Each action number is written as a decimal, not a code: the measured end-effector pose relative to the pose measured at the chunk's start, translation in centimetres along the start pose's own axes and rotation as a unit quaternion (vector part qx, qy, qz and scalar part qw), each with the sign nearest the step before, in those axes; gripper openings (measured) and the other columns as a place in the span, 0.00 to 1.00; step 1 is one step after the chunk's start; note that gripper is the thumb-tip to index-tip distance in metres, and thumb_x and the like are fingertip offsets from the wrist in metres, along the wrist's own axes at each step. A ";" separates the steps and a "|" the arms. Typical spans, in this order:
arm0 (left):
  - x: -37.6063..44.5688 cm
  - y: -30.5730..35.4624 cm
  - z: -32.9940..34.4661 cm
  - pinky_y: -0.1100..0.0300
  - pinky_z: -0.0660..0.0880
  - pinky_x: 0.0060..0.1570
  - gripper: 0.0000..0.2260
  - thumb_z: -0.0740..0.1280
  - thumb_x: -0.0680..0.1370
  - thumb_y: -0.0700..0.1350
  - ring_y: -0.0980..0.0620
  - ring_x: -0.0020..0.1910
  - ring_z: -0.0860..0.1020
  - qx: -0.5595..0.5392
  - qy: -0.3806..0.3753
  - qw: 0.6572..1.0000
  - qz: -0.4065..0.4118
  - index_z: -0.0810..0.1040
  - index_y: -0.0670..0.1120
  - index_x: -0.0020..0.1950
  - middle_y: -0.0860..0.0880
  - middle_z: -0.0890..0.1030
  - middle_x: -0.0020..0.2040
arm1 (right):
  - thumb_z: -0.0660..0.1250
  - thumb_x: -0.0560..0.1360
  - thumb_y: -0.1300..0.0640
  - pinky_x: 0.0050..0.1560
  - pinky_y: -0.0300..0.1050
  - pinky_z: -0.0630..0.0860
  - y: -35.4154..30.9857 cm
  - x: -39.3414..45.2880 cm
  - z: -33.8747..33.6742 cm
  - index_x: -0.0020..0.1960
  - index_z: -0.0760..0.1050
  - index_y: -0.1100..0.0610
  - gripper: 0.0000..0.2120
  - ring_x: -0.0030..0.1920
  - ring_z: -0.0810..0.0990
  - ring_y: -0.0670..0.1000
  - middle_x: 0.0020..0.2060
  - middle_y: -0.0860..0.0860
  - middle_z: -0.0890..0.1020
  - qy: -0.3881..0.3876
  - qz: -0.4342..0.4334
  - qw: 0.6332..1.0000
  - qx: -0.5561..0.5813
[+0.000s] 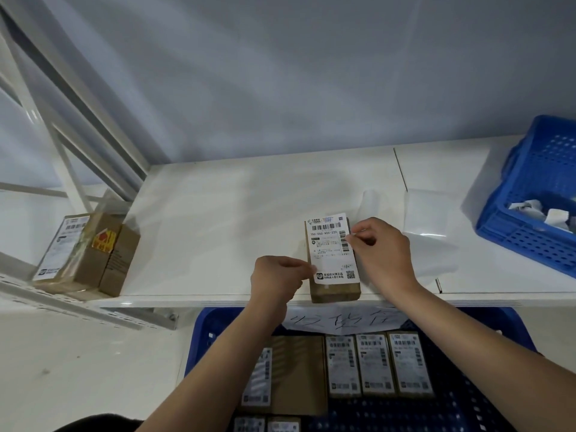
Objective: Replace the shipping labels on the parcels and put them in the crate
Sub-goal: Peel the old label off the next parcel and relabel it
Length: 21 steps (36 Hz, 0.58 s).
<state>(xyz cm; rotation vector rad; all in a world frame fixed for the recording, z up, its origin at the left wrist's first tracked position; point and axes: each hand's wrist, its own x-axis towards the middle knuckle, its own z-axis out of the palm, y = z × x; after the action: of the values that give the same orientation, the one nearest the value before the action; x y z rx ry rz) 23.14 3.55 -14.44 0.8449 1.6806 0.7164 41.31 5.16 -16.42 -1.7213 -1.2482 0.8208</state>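
A small brown cardboard parcel [335, 291] lies at the front edge of the white table [218, 219]. A white shipping label [332, 247] with barcodes covers its top. My left hand [276, 280] pinches the label's lower left edge. My right hand [383, 247] pinches its upper right edge. Below the table stands a blue crate [461, 400] holding several labelled parcels [375, 364] in rows.
A second blue crate [536, 194] with crumpled label scraps sits at the table's right. Clear backing sheets [428, 213] lie behind my right hand. Two brown parcels [90, 254] rest on a metal shelf at the left. A handwritten paper sign [343, 321] hangs on the lower crate.
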 end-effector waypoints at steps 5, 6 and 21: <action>0.1 -0.2 0.2 0.64 0.69 0.29 0.03 0.79 0.72 0.39 0.52 0.30 0.72 0.002 0.001 1.000 -0.006 0.87 0.42 0.42 0.47 0.82 0.34 | 0.73 0.76 0.61 0.40 0.24 0.71 0.2 0.1 0.0 0.49 0.81 0.55 0.04 0.45 0.80 0.40 0.42 0.46 0.84 0.000 -0.002 1.000 -0.012; 0.1 -0.2 0.2 0.64 0.69 0.29 0.03 0.79 0.72 0.39 0.52 0.30 0.73 0.003 0.003 1.000 -0.007 0.87 0.42 0.42 0.47 0.83 0.34 | 0.73 0.76 0.61 0.40 0.23 0.70 0.2 0.0 0.0 0.49 0.81 0.55 0.04 0.44 0.80 0.39 0.42 0.46 0.83 -0.002 -0.003 1.000 -0.016; 0.2 -0.3 0.3 0.63 0.71 0.29 0.05 0.80 0.72 0.41 0.52 0.34 0.75 0.015 0.012 1.000 -0.007 0.86 0.44 0.45 0.45 0.85 0.41 | 0.73 0.76 0.61 0.42 0.23 0.70 0.5 -0.2 0.1 0.49 0.81 0.57 0.03 0.46 0.80 0.43 0.43 0.47 0.83 0.000 -0.028 0.999 -0.047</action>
<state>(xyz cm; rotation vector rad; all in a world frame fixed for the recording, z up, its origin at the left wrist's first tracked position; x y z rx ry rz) 23.33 3.52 -14.84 0.8464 1.7214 0.6966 41.35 4.87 -16.87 -1.7509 -1.3474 0.7387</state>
